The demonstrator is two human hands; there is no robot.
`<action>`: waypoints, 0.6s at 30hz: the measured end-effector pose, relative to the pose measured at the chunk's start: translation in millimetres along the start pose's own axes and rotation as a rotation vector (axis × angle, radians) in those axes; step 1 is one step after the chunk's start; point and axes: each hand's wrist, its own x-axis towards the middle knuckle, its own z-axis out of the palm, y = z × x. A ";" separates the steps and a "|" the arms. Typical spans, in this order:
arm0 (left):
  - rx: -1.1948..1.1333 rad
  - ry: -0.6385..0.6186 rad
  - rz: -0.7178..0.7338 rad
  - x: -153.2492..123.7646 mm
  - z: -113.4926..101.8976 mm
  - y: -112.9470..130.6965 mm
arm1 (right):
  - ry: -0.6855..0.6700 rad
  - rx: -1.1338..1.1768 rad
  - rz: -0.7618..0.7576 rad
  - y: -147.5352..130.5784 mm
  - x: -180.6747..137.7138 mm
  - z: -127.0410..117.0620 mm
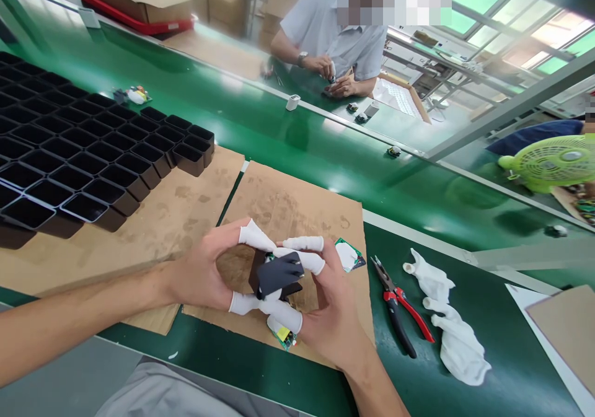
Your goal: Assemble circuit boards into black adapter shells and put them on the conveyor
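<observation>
My left hand [202, 276], white covers on its thumb and finger, is closed around a black plastic case [254, 272] above the cardboard. My right hand [338, 302], its fingertips also covered in white, grips a circuit board assembly with a flat black sheet [280, 274] on its upper side. A bit of green board shows at the sheet's edge. Case and assembly meet between my hands; how deep one sits in the other is hidden. Under my right thumb lies a circuit board with a yellow part [282, 333]. Another board with a white patch [348, 256] rests beyond my right fingers.
Rows of open black cases [93, 150] stand at left on cardboard [302, 197]. Right of it lie red-and-black pliers [398, 302] and crumpled white gloves [458, 336]. Across a green conveyor belt [251, 129], a co-worker [334, 39] handles small parts near a green fan [553, 162].
</observation>
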 end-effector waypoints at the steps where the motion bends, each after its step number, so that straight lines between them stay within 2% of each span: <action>1: -0.023 -0.002 -0.016 -0.6 0.8 -0.6 | 0.001 -0.010 0.011 0.8 1.1 1.1; 4: -0.155 0.001 -0.147 -3.1 4.8 -3.6 | 0.012 0.096 0.076 7.4 3.5 5.8; 6: -0.233 0.029 -0.239 -4.7 7.8 -5.3 | 0.072 0.222 0.142 13.7 4.0 9.1; 8: -0.235 0.055 -0.267 -5.7 9.9 -5.9 | 0.153 0.289 0.188 18.4 4.1 11.5; 13: -0.156 0.003 -0.231 -5.8 10.7 -4.0 | 0.251 0.220 0.181 18.3 5.2 13.4; 18: -0.067 -0.011 -0.140 -6.7 9.9 -4.9 | 0.257 0.196 0.179 13.2 5.2 12.7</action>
